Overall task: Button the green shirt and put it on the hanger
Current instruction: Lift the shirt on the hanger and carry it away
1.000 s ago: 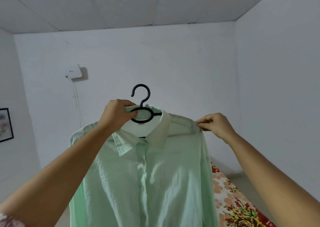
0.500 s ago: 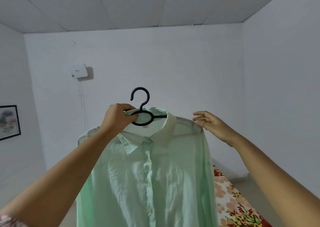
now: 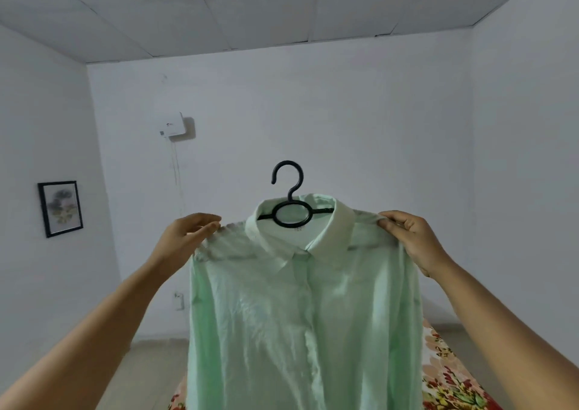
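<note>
The pale green shirt (image 3: 300, 315) hangs in front of me on a black plastic hanger (image 3: 289, 202), its front placket closed and its collar around the hanger's neck. The hook stands upright above the collar. My left hand (image 3: 185, 237) pinches the shirt's left shoulder seam. My right hand (image 3: 407, 237) pinches the right shoulder seam. Both hands hold the shirt up at about the same height. The hanger's arms are hidden inside the shoulders.
A floral bedspread (image 3: 451, 378) lies below and to the right behind the shirt. On the white back wall are a small white box (image 3: 172, 124) with a cable and a socket (image 3: 178, 300). A framed picture (image 3: 61, 207) hangs on the left wall.
My left hand let go of the hanger's neck and moved out to the left shoulder of the shirt. My right hand closed on the right shoulder.
</note>
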